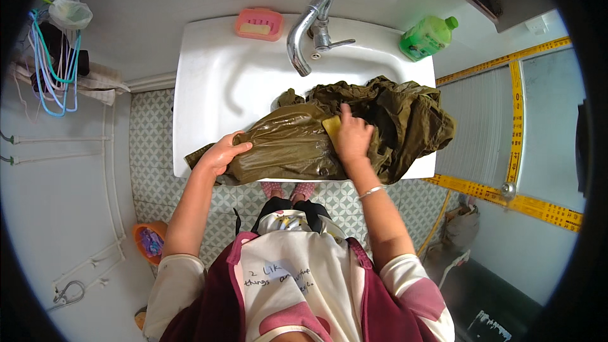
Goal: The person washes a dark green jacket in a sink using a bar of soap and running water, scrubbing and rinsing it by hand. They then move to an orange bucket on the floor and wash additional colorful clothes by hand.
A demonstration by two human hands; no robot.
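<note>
A wet olive-brown garment (285, 145) lies spread and bunched across the front of the white washbasin (204, 76). Its left end is gripped by my left hand (221, 153), thumb on top of the cloth. My right hand (354, 137) presses down near the middle of the garment, holding a yellow bar (332, 129) that looks like laundry soap. Most of that bar is hidden under the palm, and the index finger points forward. Wet sheen shows on the flattened cloth between my hands, while the right part is heaped in folds over the basin's right edge.
A chrome faucet (304, 33) curves over the basin behind the garment. On the rim stand a pink soap dish (268, 17) with a pale soap bar and a green bottle (425, 40). Hangers (61, 76) hang at left, above an orange bucket (137, 236).
</note>
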